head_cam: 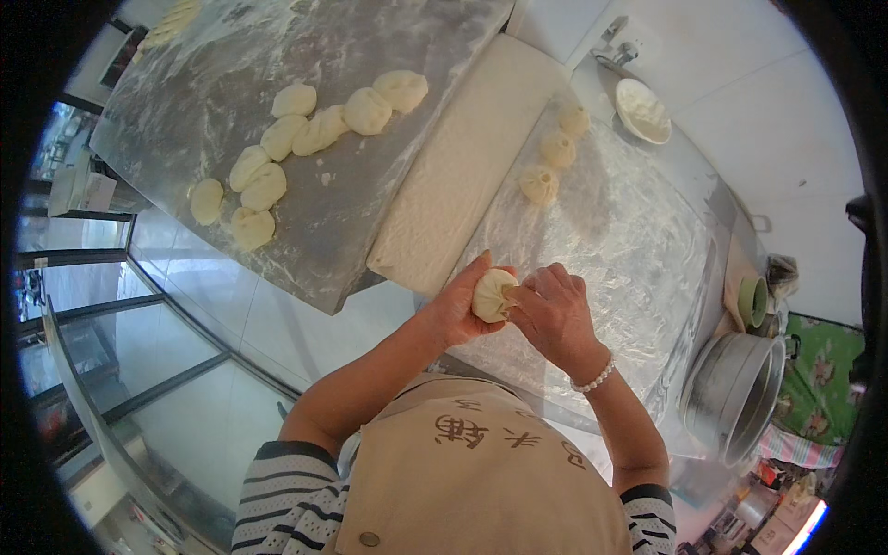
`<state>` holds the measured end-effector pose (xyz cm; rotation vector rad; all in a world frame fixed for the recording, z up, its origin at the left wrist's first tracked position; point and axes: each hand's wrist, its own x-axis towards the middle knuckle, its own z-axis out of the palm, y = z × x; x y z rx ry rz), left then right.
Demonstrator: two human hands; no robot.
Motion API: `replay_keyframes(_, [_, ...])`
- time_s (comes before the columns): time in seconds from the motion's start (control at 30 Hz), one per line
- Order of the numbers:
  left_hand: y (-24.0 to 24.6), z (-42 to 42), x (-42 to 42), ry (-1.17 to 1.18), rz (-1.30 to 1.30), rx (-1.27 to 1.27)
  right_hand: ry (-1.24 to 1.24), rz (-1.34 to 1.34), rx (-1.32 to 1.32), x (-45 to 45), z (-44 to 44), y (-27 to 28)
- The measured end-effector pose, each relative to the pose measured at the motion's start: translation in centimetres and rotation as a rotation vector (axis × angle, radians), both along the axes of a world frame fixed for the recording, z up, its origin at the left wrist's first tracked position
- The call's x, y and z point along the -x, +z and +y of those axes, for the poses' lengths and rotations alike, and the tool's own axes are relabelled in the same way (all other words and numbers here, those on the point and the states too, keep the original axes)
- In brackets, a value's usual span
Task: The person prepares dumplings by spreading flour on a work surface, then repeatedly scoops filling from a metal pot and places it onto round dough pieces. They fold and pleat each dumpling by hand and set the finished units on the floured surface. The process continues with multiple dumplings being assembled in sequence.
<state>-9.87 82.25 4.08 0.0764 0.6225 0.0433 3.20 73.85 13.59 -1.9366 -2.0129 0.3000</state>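
A pleated dough bun rests in my left hand, cupped in the palm with the fingers around it. At the bun's right side, the thumb and fingers of my right hand pinch its gathered top. What is inside the dough is hidden. Beyond my hands, three pleated buns stand in a row on the flour-dusted worktop. Several flattened dough pieces lie in a curved line on the dark floured table at the upper left, some of them overlapping or touching.
A pale board lies between the two work surfaces. A bowl with white contents stands at the back wall, near a faucet. On the right are a large metal pot and a green container. Glass panels stand at left.
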Motion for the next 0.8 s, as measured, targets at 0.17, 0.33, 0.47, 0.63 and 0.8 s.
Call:
replay_keyframes(0.17, [0.3, -0.3, -0.4, -0.022, 0.062, 0.016, 0.001, -0.071, 0.01, -0.2, -0.3, -2.2])
replay_keyframes(0.33, [-1.6, -0.4, -0.4, 0.02, -0.045, -0.023, -0.22, 0.385, 0.071, -1.5, -0.3, -3.1])
replay_keyframes(0.47, [-2.3, -0.1, -0.6, 0.058, -0.125, -0.071, -0.303, 0.432, 0.016, -1.7, 0.6, -2.6])
replay_keyframes(0.63, [-2.3, -0.3, -1.2, 0.059, 0.035, -0.087, -0.026, 0.287, 0.066, 0.6, 1.4, -5.4])
replay_keyframes(0.8, [-3.1, 0.3, -0.6, -0.025, -0.001, -0.138, -0.032, 0.403, 0.208, -1.8, 2.9, -7.8])
